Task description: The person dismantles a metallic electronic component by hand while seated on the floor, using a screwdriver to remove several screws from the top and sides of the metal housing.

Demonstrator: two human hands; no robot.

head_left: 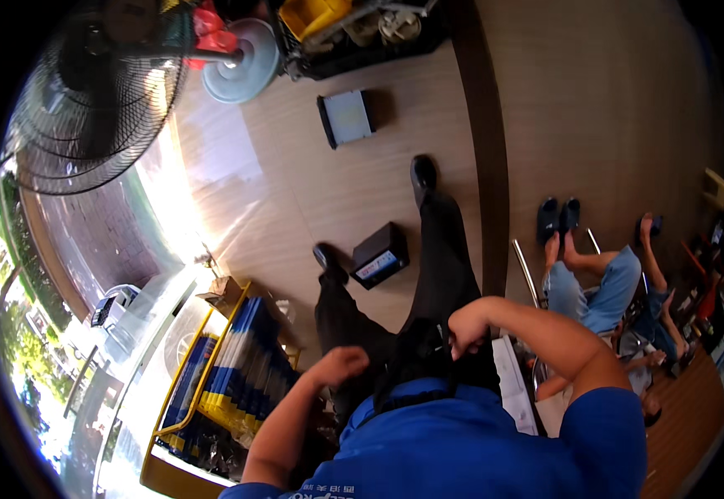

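My left hand (344, 366) is loosely curled above my left thigh, with the inside of its fingers hidden. At the right side of my waist, my right hand (468, 329) is closed against dark straps and cloth (420, 353). Anything inside its fingers is too dark to make out. Below me on the floor, between my dark shoes, stands a black box (383, 249) with a coloured label on its side. Farther ahead lies a grey, flat-topped box (345, 117) with a dark edge.
A large fan (100, 91) rises at the far left, with a round base (245, 66). A dark rack (362, 41) holds a yellow bin (312, 15). To my left, a yellow rack (204, 366) holds blue-and-yellow packages (241, 358). Seated people (595, 291) are at the right.
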